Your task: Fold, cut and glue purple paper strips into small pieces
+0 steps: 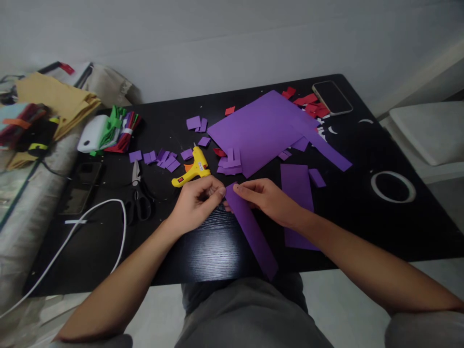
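A long strip of purple craft paper (253, 233) slants from my fingers down to the table's front edge. My right hand (268, 199) pinches its upper end, thumb on top and fingers behind. Thumb and bent fingers of my left hand (199, 202) close on the strip's upper left corner; the fingertips are partly hidden. Just beyond my left hand lies a yellow hot glue gun (197, 169), its nozzle pointing away. A purple paper rectangle (295, 186) lies flat under my right forearm, with a small folded purple piece (317, 178) beside it.
A large purple sheet (257, 130) covers the table's back middle. Small cut purple pieces (168, 160) lie left of it, red scraps (311, 104) and a phone (332, 97) at back right. Scissors (138, 195), a white cable (121, 227) and a tape ring (393, 187) also lie here.
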